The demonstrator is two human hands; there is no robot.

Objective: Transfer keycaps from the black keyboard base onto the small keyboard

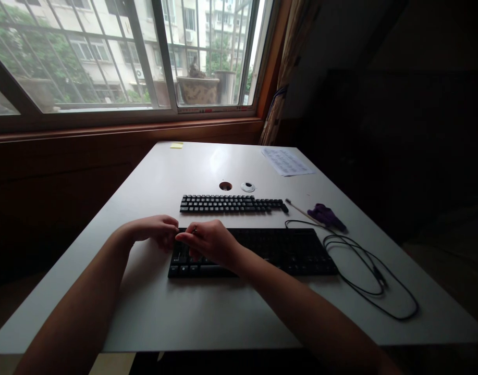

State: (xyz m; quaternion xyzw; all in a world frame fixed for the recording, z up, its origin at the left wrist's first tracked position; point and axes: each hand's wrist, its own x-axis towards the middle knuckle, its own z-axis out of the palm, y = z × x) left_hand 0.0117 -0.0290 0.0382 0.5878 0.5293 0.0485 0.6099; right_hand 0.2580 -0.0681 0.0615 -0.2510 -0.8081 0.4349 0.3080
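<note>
A black keyboard [258, 270] lies on the white desk, bare of keycaps over much of its middle and right, with caps still along its lower left. My left hand [158, 232] is closed at its upper left corner, fingers curled against the edge. Over the left part of the keyboard, my right hand [209, 238] is closed in a pinch, close beside the left fingertips. A small metallic loop shows at its fingers; whether it is a ring or a tool is unclear. Behind the keyboard, loose black keycaps [227, 204] stand in keyboard-like rows.
Right of the keyboard lie a coiled black cable [369, 255], a purple cloth [327, 216] and a thin brush-like stick [301, 211]. Farther back are a desk hole [225, 186], its round cover [247, 187], printed sheets [287, 162] and yellow sticky notes [176, 145].
</note>
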